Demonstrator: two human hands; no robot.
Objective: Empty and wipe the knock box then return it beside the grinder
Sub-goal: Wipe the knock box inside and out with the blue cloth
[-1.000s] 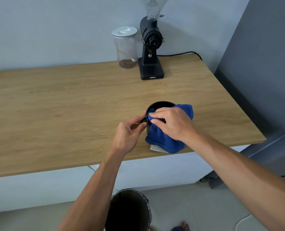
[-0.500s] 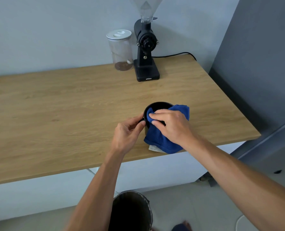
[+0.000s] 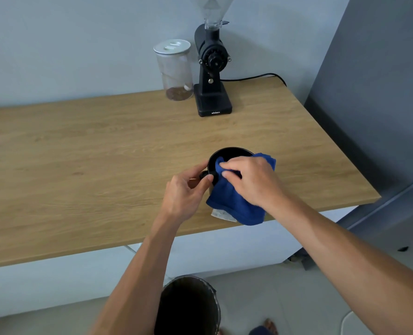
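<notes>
From my remote seat, the largest thing I see is the pale grey-blue wall point(image 3: 67, 44) behind everything, with a darker grey panel point(image 3: 381, 93) closing off the right side. Below it runs the wooden countertop point(image 3: 79, 165), its grain lying left to right and its near edge overhanging a white cabinet front point(image 3: 55, 281). On the floor under that edge stands a dark bin point(image 3: 188, 308), mouth open upward.

At the back of the countertop the black grinder point(image 3: 212, 68) stands upright, its clear hopper rising out of view and its cord trailing right along the wall. Just beside it on the left is a clear jar point(image 3: 175, 71) with a white lid and a little brown matter at the bottom.

The knock box point(image 3: 229, 152) sits near the front edge of the countertop, well apart from the grinder. It is a round black container standing upright, mouth facing up; I can't make out a long axis.

My right hand point(image 3: 251, 181) presses a blue cloth point(image 3: 234, 204) into the mouth, fingers curled over the fabric, the rest draping over the near side. My left hand point(image 3: 185, 192) pinches a small black knob on the left wall between thumb and forefinger.
</notes>
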